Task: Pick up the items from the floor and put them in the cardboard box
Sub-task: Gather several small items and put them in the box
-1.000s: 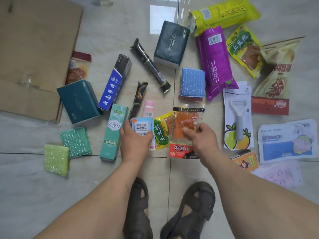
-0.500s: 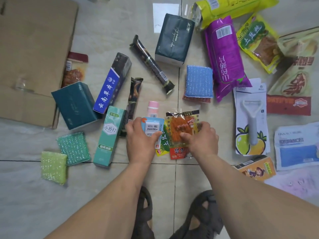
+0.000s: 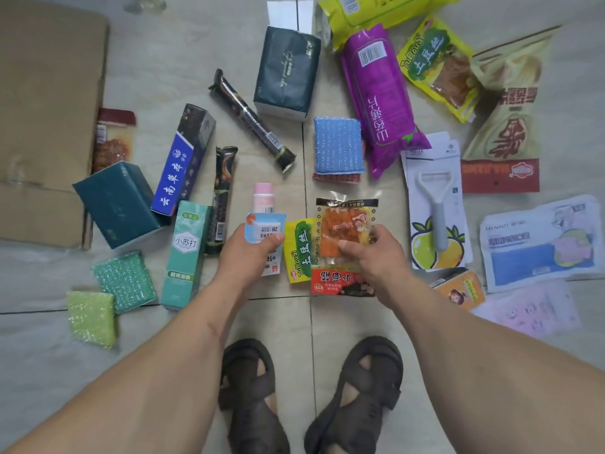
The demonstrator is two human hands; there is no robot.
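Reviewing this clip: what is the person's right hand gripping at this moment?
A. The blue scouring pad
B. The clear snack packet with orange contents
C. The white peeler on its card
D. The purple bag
B: the right hand has thumb and fingers pinched on the clear snack packet with orange contents, while the peeler, blue scouring pad and purple bag lie untouched on the floor.

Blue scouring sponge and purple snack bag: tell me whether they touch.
Touching. In the head view, the blue scouring sponge has its right edge meeting the purple snack bag, with no floor showing between them along that edge.
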